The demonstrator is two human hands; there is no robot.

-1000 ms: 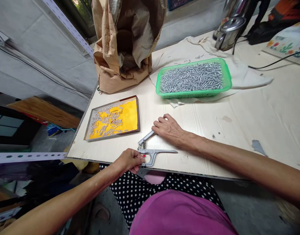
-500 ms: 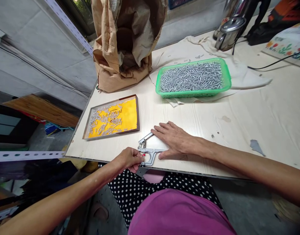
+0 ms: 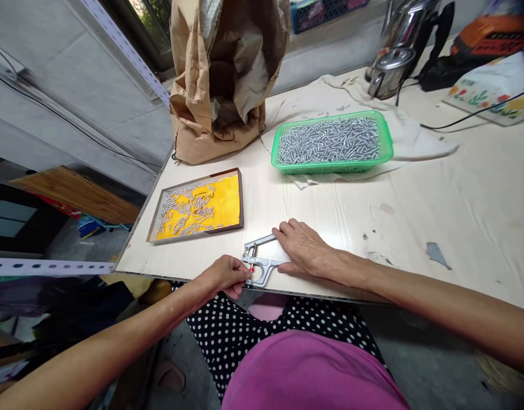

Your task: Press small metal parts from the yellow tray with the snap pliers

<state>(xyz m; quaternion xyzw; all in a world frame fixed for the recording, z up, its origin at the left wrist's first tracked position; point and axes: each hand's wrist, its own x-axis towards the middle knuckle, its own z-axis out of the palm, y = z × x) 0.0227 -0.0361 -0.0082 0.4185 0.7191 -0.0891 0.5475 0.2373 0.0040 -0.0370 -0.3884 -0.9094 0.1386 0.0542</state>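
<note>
Grey metal snap pliers (image 3: 258,263) lie at the near edge of the pale wooden table (image 3: 416,188). My right hand (image 3: 302,249) is closed around both handles of the pliers. My left hand (image 3: 225,276) pinches something small at the red-tipped jaw; the piece itself is too small to make out. A brown-framed yellow tray (image 3: 197,206) with several small metal pieces sits just beyond my left hand. Farther back stands a green plastic basket (image 3: 332,142) heaped with similar silvery pieces.
A tall brown paper sack (image 3: 228,80) stands at the back left table corner. A white cloth (image 3: 411,142) lies under the basket. At the back right are a steel kettle (image 3: 392,68), a black cable (image 3: 471,114) and a flowered bag (image 3: 488,85).
My right hand slid from the upper handle down over both handles and closed on them. The left hand stayed at the jaw. The camera view tilted slightly.
</note>
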